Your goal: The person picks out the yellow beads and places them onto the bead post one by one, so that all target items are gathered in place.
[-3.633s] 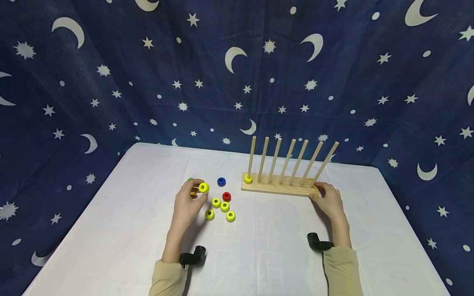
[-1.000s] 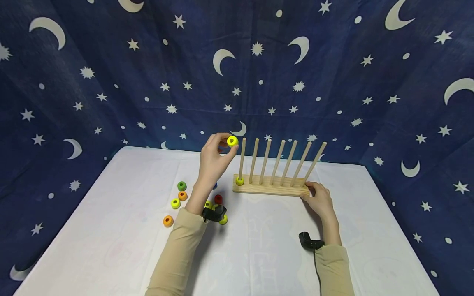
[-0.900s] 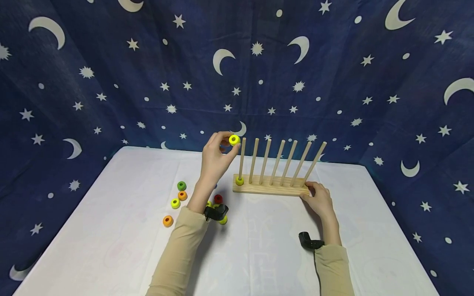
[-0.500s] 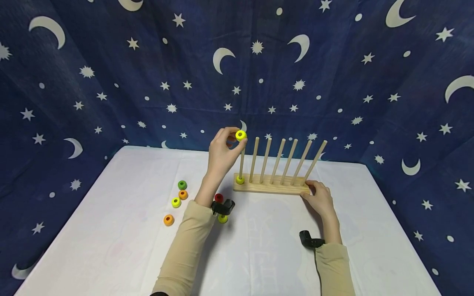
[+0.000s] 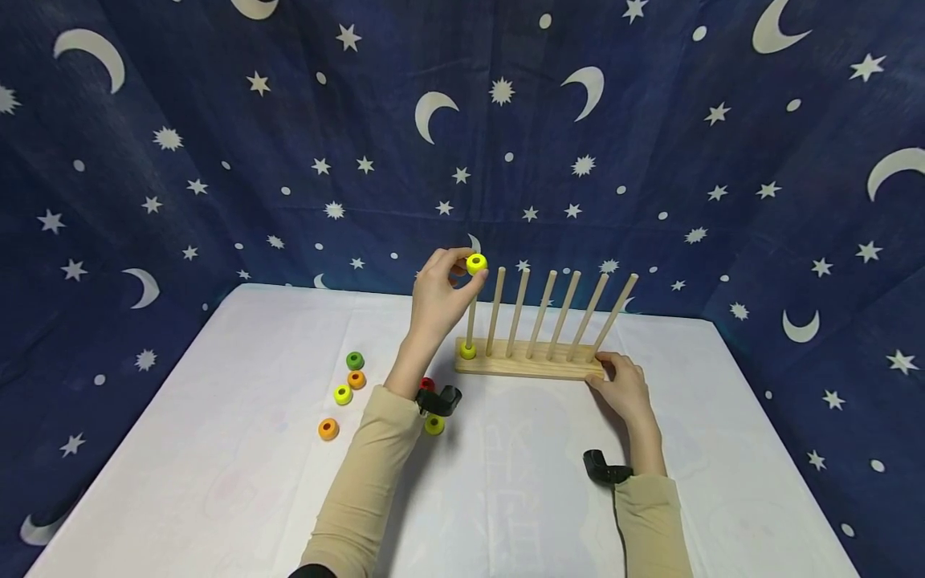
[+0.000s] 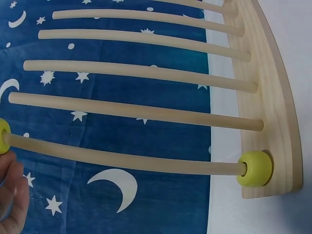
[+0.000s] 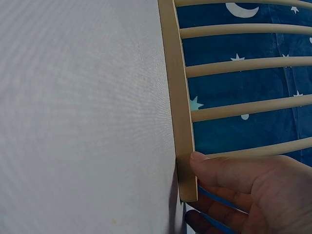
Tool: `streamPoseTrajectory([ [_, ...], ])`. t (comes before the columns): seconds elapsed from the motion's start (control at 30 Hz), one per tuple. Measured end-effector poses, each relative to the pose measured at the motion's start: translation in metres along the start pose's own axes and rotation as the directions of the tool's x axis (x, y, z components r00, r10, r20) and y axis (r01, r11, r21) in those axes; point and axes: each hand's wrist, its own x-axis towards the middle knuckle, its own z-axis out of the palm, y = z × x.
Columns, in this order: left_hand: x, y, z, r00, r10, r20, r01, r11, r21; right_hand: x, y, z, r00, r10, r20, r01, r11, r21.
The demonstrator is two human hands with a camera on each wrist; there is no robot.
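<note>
My left hand (image 5: 442, 295) pinches a yellow bead (image 5: 476, 263) between thumb and fingers at the top of the leftmost peg (image 5: 471, 321). In the left wrist view that bead (image 6: 4, 136) sits at the peg's tip, its hole lined up with it. Another yellow bead (image 6: 255, 168) rests at the foot of the same peg, against the wooden base (image 5: 527, 366). The other pegs are bare. My right hand (image 5: 623, 389) grips the base's right end, thumb on the near side, as the right wrist view shows with the base edge (image 7: 179, 112).
Left of my left forearm lie a green bead (image 5: 354, 360), two orange beads (image 5: 328, 429) and a yellow bead (image 5: 343, 394) on the white table (image 5: 217, 482). A red bead (image 5: 428, 384) and a yellow bead (image 5: 434, 425) show beside the left wrist camera. A starry blue cloth (image 5: 361, 120) hangs behind.
My left hand has lifted the yellow bead from beside the loose beads, up and right to the leftmost peg's tip. My right hand keeps its grip on the base.
</note>
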Motion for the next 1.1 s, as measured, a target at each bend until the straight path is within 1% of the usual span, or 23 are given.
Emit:
streamPoseTrajectory([
  [0.27,0.0003,-0.0008,0.0007,1.0,0.001,0.003,-0.001,1.0,0.011,0.0007,-0.0016,0.0005,1.0,0.002,-0.009,-0.002,1.0,0.009],
  [0.6,-0.0022,-0.0034,0.0024,1.0,-0.004,0.018,0.003,1.0,0.021,-0.0009,-0.0021,-0.0002,1.0,0.009,-0.001,-0.009,1.0,0.003],
  [0.83,-0.0029,-0.0052,0.0029,1.0,-0.017,0.026,0.016,1.0,0.022,-0.0014,-0.0012,0.0002,1.0,0.01,0.004,-0.01,1.0,0.005],
  [1.1,-0.0057,-0.0087,0.0045,0.999,-0.01,0.034,0.009,1.0,0.027,-0.001,-0.0008,-0.0003,1.0,0.001,0.0,-0.001,1.0,0.001],
])
